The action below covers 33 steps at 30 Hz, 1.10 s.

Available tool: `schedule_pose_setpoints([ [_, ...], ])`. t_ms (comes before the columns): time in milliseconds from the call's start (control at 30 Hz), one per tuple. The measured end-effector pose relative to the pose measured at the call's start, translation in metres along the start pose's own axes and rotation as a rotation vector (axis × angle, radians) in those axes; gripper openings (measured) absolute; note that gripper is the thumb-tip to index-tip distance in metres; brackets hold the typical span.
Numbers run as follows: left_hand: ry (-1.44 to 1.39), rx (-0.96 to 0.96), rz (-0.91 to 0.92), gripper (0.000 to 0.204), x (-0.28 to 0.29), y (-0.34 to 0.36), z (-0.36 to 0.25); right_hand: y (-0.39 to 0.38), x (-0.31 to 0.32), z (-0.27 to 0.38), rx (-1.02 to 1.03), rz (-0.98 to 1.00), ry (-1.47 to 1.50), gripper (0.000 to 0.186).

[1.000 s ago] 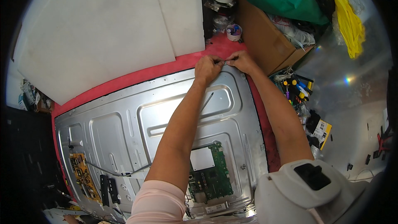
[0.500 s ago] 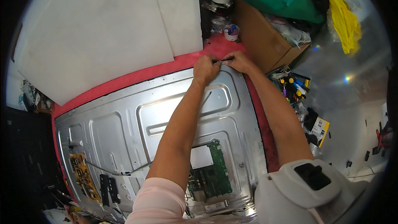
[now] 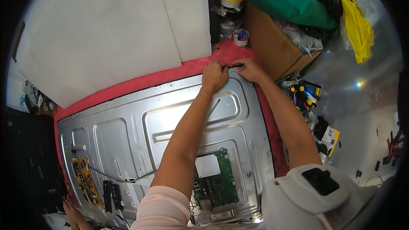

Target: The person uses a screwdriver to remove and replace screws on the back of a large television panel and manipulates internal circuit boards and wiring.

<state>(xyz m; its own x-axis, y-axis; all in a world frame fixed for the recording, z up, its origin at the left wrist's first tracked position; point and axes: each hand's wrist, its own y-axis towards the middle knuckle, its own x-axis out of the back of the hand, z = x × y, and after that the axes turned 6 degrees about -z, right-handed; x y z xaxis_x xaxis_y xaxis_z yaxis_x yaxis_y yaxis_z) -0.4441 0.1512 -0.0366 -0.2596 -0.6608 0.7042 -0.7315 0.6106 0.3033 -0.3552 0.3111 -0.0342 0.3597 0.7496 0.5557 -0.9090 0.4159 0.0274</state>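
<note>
A large silver metal television back panel (image 3: 119, 110) lies face down. At its far right corner both my hands are on the thin black edge strip (image 3: 232, 67). My left hand (image 3: 215, 76) is closed there, its fingers curled over the far edge. Just right of it, my right hand (image 3: 250, 70) pinches the strip at the corner. The undersides of my fingertips are hidden. A green circuit board (image 3: 226, 179) with a white plate sits near my left forearm, and a brown-orange board (image 3: 85, 179) lies at the left.
Red cloth (image 3: 230, 51) shows around the panel. White sheets (image 3: 110, 30) stand behind it. At the right are a cardboard box (image 3: 268, 38), a small white tub (image 3: 241, 38) and scattered tools (image 3: 306, 93). Another person's hand (image 3: 74, 215) is at the lower left.
My left hand has rolled over the edge, its fingers now tucked down on the far side. My right hand stays at the corner. The other person's hand has shifted slightly.
</note>
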Motion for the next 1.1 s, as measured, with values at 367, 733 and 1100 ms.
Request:
schedule_pose_setpoints([
  [367, -0.017, 0.001, 0.078, 0.03, 0.009, 0.0, -0.01, -0.004, -0.002, 0.001, -0.011, -0.097, -0.101, 0.032],
  [733, -0.059, 0.101, 0.108, 0.032, 0.005, 0.007, -0.008, 0.004, -0.004, -0.008, 0.199, -0.054, -0.311, 0.027],
  [1100, -0.08, -0.076, 0.014, 0.024, 0.001, -0.003, -0.006, -0.018, 0.001, 0.012, -0.043, -0.106, 0.057, 0.042],
])
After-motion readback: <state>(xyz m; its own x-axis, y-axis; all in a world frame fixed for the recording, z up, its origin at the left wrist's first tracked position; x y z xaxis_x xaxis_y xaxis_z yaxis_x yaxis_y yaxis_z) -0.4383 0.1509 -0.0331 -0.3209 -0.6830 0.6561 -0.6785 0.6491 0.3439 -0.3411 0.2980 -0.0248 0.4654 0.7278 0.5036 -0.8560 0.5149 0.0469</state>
